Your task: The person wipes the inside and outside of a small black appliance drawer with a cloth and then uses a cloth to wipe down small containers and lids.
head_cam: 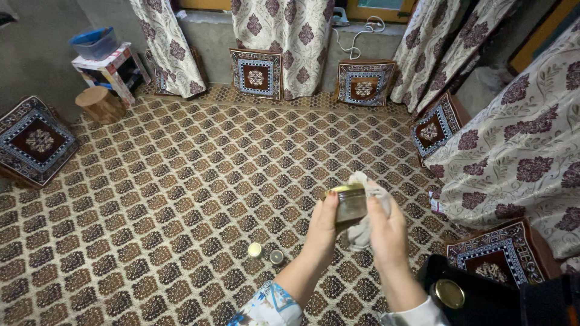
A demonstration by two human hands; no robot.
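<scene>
Black bag (483, 299) with a round brass lid (448, 293) on it sits nearest, at lower right. Just beyond, the left hand (323, 222) grips a small brass-coloured metal cup (350, 204) held up above the patterned brown carpet (157, 181), while the right hand (386, 229) closes around a pale grey cloth (362, 232) pressed against it. Two small round metal pieces (266, 253) lie on the carpet below; patterned square cushions (255, 73) line the far wall

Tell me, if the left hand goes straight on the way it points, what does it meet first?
Probably nothing near: the left hand, holding the jar, points up and forward over the carpet. Depth is unclear.
</scene>
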